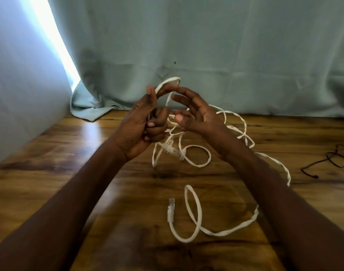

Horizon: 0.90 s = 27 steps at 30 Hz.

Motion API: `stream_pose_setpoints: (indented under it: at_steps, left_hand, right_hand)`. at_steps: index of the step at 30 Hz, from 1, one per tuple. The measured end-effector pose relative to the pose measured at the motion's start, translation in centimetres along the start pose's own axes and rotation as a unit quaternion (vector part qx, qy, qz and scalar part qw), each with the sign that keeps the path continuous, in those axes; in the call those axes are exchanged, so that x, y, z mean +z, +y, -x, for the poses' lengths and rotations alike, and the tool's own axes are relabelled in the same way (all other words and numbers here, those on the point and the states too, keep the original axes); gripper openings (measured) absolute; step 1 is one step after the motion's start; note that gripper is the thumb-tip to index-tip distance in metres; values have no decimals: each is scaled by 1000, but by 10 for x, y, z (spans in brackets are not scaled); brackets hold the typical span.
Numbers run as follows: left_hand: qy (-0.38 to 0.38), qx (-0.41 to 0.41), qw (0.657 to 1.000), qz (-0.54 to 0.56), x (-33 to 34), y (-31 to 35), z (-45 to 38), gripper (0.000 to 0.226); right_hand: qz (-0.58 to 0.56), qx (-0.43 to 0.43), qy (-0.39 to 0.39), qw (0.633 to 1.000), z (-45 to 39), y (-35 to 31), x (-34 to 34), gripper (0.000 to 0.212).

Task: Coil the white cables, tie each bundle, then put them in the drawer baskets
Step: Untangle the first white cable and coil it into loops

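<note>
A flat white cable (198,210) lies in loose tangled loops on the wooden table (73,169). One clear plug end (171,209) rests near the front, and two more plugs (172,150) hang below my hands. My left hand (141,128) is raised above the table with its fingers curled round cable strands. A loop of cable (168,81) arches from its thumb over to my right hand (192,114). The right hand's fingers are spread; its fingertips touch the loop and its thumb presses a strand.
A pale green curtain (216,55) hangs along the table's far edge, with bright light at a gap on the left. A pair of dark-framed glasses (329,161) lies at the right edge. A pale wall (20,94) borders the left side.
</note>
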<state>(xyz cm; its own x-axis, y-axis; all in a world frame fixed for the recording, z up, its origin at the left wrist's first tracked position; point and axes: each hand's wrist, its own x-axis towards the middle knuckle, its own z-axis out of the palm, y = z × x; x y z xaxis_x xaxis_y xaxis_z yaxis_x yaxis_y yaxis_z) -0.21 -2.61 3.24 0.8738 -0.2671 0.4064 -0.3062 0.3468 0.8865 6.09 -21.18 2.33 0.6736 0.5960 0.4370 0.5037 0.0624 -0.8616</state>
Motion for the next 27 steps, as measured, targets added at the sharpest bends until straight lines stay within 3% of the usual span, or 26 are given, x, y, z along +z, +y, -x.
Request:
stream_pose_setpoints:
  at_steps: [2, 4, 7, 9, 12, 15, 18, 23, 27]
  left_hand:
    - [-25, -27, 999, -10, 1, -1, 0, 58]
    - [-49, -48, 998, -10, 5, -1, 1, 54]
    - [-55, -53, 997, 29, 9, 0, 1, 48]
    - [-62, -40, 992, 102, 3, 1, 1, 43]
    - [-74, -19, 975, 209, -13, 4, 0, 40]
    - [-72, 22, 956, 284, -22, 7, 1, 37]
    - [-17, 60, 967, 246, -20, 3, -1, 45]
    - [57, 96, 981, 156, -14, -8, -5, 44]
    - [77, 78, 983, 146, -25, -12, -7, 43]
  right_hand:
    - [54, -29, 21, 998, -3, 5, 6, 70]
    - [24, -33, 75, 996, -4, 11, 12, 58]
    - [-15, -51, 221, 974, -6, 10, 14, 32]
    - [-30, -49, 313, 948, -7, 5, 6, 27]
    - [124, -91, 396, 905, -7, 3, -20, 17]
    - [314, -104, 348, 877, -3, 11, -40, 20]
    - [421, -81, 301, 852, -2, 23, -49, 30]
    - [341, -111, 200, 912, -3, 21, -26, 18]
    - [415, -108, 82, 900, -4, 23, -4, 28]
